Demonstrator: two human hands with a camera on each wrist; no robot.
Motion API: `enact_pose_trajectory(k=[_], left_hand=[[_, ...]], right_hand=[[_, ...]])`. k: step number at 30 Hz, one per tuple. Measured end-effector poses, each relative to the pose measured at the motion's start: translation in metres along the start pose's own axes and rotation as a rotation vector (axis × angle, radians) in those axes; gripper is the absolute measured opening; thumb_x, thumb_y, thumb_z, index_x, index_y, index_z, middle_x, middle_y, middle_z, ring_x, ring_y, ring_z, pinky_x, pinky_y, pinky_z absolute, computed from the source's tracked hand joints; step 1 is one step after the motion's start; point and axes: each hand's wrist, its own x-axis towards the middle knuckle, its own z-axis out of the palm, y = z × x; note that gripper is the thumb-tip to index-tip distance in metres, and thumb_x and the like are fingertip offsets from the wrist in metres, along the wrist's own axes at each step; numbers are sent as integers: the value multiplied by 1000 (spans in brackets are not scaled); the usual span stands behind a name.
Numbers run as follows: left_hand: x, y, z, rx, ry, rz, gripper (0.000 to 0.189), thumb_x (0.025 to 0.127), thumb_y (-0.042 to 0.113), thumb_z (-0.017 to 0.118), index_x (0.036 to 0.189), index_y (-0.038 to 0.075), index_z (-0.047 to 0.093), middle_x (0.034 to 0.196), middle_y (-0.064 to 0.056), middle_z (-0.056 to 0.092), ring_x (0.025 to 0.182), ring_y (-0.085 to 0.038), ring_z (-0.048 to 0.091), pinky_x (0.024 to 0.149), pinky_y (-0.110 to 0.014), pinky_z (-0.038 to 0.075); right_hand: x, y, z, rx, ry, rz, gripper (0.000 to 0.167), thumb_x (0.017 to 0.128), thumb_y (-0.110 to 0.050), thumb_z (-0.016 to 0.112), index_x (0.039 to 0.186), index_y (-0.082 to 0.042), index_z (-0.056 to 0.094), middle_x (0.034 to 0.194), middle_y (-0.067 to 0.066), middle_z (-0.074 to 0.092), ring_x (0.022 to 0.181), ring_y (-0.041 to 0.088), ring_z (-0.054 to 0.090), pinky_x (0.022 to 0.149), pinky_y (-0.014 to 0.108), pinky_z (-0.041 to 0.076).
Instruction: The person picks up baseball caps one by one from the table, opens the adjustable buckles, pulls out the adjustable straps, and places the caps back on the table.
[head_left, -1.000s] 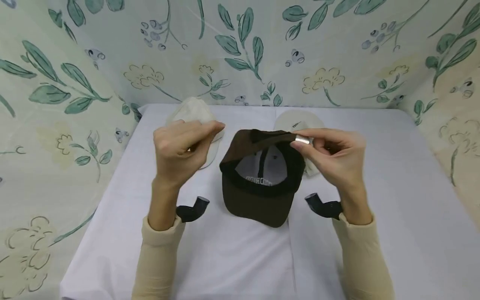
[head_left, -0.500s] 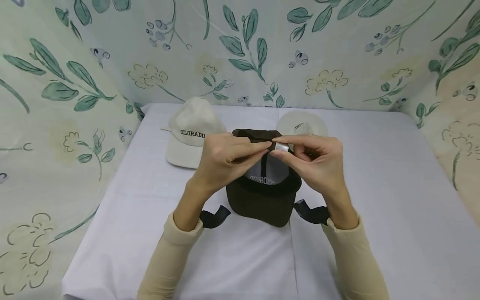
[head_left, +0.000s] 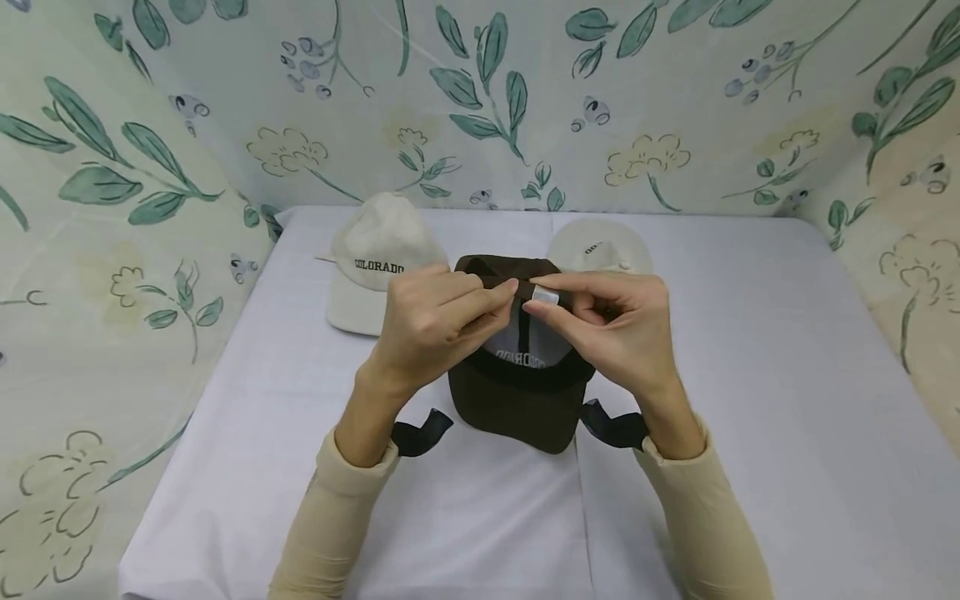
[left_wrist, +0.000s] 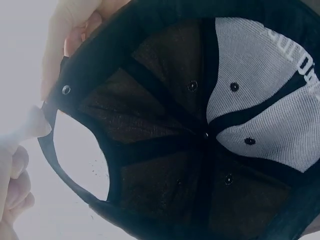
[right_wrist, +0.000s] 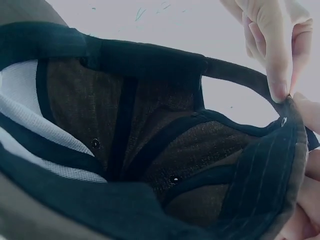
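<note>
Long beige sleeves (head_left: 324,525), curved black wrist attachments (head_left: 422,435) (one on each side)

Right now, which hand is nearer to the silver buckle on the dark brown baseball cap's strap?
Right. The right hand pinches right at the silver buckle; the left hand is a little farther off, to the buckle's left, pinching the strap.

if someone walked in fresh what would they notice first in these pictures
Probably the dark brown cap in the middle of the head view, inside showing, with the left hand and right hand pinching its back strap by a shiny buckle. Next, likely the off-white cap lettered COLORADO behind it to the left, with another pale cap to the right. The leafy, flowered backdrop fills the top of the view.
</note>
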Motion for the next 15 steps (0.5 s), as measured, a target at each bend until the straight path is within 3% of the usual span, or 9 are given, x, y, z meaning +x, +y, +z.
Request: enact_pose_trajectory(k=[11, 15], left_hand=[[0, 3, -3, -71, -23, -46, 16, 79, -8, 76, 89, 3, 83, 49, 2, 46, 44, -10, 34, 48, -25, 26], [2, 6, -2, -86, -17, -41, 17, 79, -8, 75, 88, 4, 83, 49, 2, 43, 43, -10, 33, 48, -25, 25]], right_hand=[[-2, 3, -2, 14, -86, 98, 28, 72, 12, 88, 96, 0, 81, 53, -1, 25, 50, 9, 21, 46, 23, 17], [-3, 3, -2, 31, -88, 56, 23, 74, 9, 87, 95, 2, 81, 53, -1, 27, 50, 8, 23, 46, 24, 17]])
